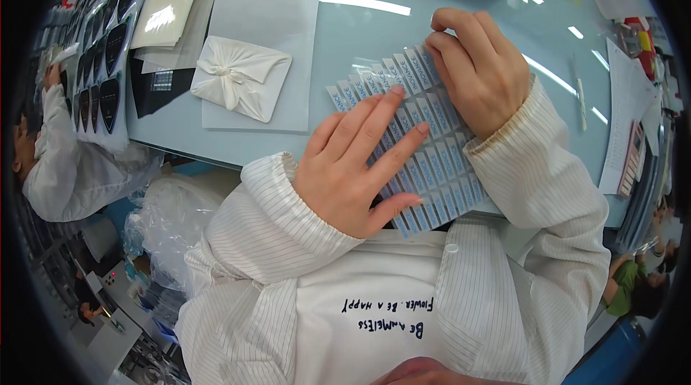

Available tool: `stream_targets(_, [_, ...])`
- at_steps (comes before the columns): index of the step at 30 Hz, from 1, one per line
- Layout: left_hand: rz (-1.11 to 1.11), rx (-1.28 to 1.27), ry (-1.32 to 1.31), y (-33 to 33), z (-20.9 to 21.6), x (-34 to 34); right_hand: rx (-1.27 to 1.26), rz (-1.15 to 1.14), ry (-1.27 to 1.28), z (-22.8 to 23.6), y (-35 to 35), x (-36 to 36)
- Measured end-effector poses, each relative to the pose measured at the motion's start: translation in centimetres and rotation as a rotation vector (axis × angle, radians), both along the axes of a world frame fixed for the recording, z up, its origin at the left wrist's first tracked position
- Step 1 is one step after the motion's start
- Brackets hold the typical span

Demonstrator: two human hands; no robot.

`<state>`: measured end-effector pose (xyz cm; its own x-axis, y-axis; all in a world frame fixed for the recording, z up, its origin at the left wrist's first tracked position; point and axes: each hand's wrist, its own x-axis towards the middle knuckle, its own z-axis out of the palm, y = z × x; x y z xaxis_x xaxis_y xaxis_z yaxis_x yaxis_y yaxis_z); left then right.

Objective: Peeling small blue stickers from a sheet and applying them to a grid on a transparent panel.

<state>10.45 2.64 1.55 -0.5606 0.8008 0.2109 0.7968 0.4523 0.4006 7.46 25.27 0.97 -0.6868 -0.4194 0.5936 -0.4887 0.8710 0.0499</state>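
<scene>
A clear sheet of small blue-and-white stickers (440,163) lies slanted at the table's near edge, printed in several rows. My left hand (344,170) rests on its left part, fingers spread and fingertips touching the stickers. At the far right corner of the sheet is my right hand (484,66), its fingers curled and the thumb and index tips pinched together. What sits between those tips is too small or hidden to make out. The hand and cuff cover part of the sheet's right edge.
To the left, a white knotted cloth bundle (241,77) lies on a white paper sheet (277,10). Beyond are cream sheets (173,0) and a panel with dark shield-shaped pieces (115,46). A thin white stick (581,100) and papers (628,108) lie right. Another person's sleeve (72,169) shows far left.
</scene>
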Motion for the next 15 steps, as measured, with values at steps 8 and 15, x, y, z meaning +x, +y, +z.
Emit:
stream_targets(8, [-0.003,-0.096,0.028,0.1,0.2,-0.3,-0.069,0.036,-0.053,0.3,0.2,-0.1])
stream_targets(15, [-0.002,-0.125,0.102,0.4,-0.3,-0.7,-0.11,0.104,-0.195,0.6,0.3,1.1])
